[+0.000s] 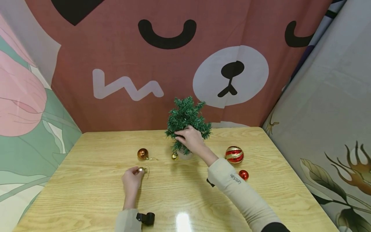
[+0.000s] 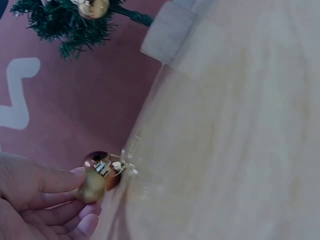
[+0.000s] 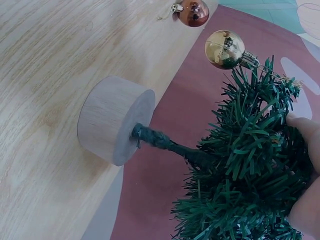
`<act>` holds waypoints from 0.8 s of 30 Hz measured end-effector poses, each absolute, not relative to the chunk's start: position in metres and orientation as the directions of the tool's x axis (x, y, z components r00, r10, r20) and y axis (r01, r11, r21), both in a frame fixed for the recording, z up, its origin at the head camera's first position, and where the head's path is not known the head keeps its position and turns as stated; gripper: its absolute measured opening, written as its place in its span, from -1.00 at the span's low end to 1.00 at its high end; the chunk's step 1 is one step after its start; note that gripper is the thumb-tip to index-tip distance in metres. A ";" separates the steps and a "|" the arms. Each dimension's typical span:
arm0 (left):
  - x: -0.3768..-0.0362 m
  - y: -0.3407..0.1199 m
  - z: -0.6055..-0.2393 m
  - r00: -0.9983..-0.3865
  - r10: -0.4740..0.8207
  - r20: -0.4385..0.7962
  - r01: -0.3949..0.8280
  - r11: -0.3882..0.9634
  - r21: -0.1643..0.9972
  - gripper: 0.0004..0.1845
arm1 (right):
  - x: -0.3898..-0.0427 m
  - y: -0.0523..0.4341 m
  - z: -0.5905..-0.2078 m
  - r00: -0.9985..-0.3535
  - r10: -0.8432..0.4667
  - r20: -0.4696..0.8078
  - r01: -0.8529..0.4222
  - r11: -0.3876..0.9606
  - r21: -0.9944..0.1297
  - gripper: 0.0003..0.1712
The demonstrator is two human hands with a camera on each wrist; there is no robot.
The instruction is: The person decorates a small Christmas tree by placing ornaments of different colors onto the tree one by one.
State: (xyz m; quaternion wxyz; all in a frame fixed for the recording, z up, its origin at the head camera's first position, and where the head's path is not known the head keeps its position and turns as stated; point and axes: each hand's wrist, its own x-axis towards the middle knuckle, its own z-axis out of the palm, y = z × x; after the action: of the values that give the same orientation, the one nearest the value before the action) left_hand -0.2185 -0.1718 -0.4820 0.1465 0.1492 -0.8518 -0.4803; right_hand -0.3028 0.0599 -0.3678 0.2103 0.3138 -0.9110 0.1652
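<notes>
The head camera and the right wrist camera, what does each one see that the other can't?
Only the head view shows the left hand pinching a small bauble, the striped ball, the red ball and the bear curtain. Only the right wrist view shows the tree's round wooden base and wrapped stem clearly. Both show the tree, the gold bauble hanging on it, the copper bauble and the table.
</notes>
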 end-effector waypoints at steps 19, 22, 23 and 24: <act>-0.224 -0.156 -0.461 -0.928 -0.370 -0.034 -0.045 0.021 0.999 -0.66 | -0.302 0.060 -0.367 -0.729 -0.507 0.459 -0.630 0.760 -0.161 -0.72; -0.225 -0.153 -0.461 -0.938 -0.338 -0.076 -0.036 -0.123 0.992 -0.62 | -0.302 0.060 -0.367 -0.728 -0.507 0.462 -0.632 0.757 -0.164 -0.73; -0.225 -0.152 -0.461 -0.942 -0.323 -0.089 -0.033 -0.174 0.984 -0.61 | -0.302 0.060 -0.367 -0.727 -0.507 0.463 -0.632 0.757 -0.165 -0.73; -0.225 -0.152 -0.461 -0.946 -0.310 -0.095 -0.026 -0.220 0.975 -0.61 | -0.302 0.060 -0.367 -0.727 -0.507 0.463 -0.633 0.757 -0.166 -0.73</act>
State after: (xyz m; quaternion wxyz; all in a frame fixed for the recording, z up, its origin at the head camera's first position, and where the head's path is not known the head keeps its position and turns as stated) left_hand -0.2247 -0.1516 -0.4612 0.0926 0.1360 -0.6178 -0.7690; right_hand -0.3020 0.0601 -0.3672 0.1993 0.3110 -0.9157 0.1581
